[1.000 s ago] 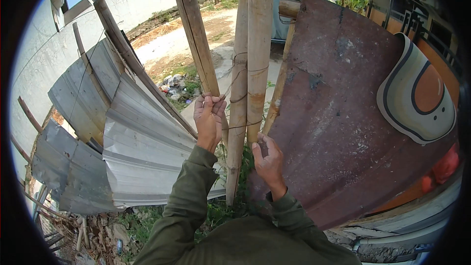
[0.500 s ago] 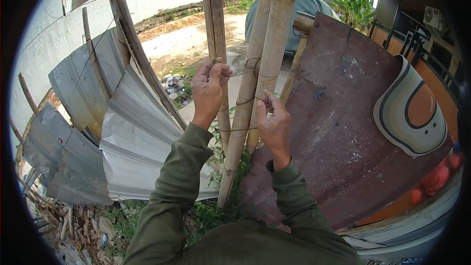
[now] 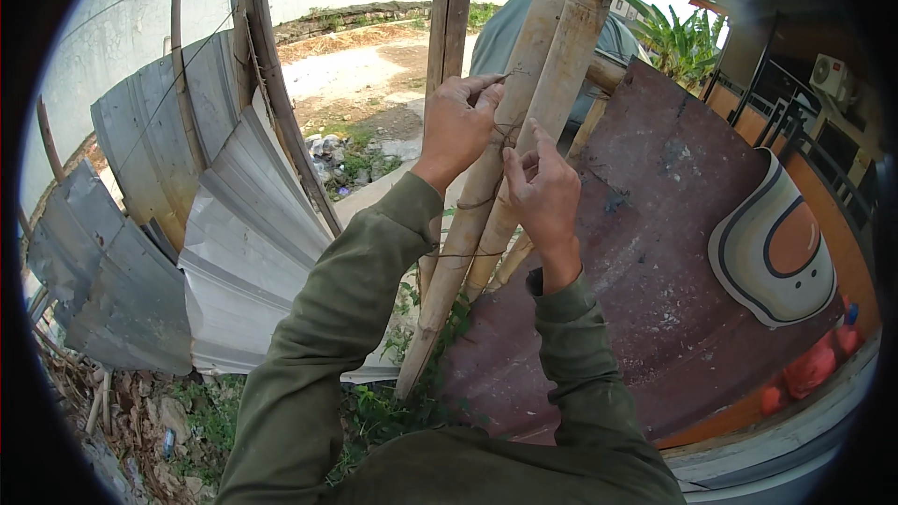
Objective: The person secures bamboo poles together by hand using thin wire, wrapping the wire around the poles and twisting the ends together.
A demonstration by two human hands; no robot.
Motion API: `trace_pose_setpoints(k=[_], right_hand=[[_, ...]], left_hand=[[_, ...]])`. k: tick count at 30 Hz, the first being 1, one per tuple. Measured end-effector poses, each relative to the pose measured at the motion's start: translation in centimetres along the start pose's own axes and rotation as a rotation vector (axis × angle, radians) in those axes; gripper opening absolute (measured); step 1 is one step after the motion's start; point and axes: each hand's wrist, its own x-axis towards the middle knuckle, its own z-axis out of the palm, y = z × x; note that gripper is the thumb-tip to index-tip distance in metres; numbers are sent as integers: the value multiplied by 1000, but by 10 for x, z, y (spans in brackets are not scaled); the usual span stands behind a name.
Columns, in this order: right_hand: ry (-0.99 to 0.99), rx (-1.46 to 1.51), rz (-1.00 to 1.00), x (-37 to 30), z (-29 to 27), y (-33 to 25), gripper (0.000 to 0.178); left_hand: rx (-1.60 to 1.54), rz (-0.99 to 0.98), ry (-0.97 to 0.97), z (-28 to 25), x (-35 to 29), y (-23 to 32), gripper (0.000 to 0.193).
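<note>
Two bamboo poles, a long one (image 3: 447,266) and a shorter one (image 3: 572,47), lean side by side in front of me, bound with thin rusty wire (image 3: 479,204) at several heights. My left hand (image 3: 458,129) is closed beside the long pole, pinching a loose wire end (image 3: 511,73) between thumb and fingertips. Against the shorter pole rests my right hand (image 3: 545,185), its index finger stretched up and its thumb apart near a wire twist. No object shows in its grasp. Behind my left hand stands a split wooden post (image 3: 449,23).
Corrugated metal sheets (image 3: 253,243) on wooden stakes stand at left. A dark red sheet (image 3: 645,252) slopes at right, with a striped mat (image 3: 776,243) over its edge. Green vines (image 3: 449,332) grow at the poles' foot. A covered vehicle (image 3: 500,33) is behind.
My left hand has moved right and up, over the long pole, with the wire. My right hand has shifted up and right, its index finger now extended. The view has turned slightly.
</note>
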Motion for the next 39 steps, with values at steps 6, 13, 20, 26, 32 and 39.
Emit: trace_pose_setpoints(k=[6,13,20,26,32,39], right_hand=[[-284,-456,-237,42,10,3,24],[-394,-465,-271,59,9,2,23],[-556,-438,-416,88,-1,-17,20],[-557,-416,-378,104,-6,-38,16],[-523,-820,-654,108,5,-41,19],[-685,-817,-495,119,30,-13,13]], left_hand=[[-196,-73,-124,-6,-10,2,38],[-382,-148,120,-3,-52,-32,37],[-107,-188,-80,29,-90,-78,35],[-163,-205,-78,45,-74,-95,39],[-180,-250,-176,48,-64,-81,42],[-357,-240,-275,53,-54,-101,43]])
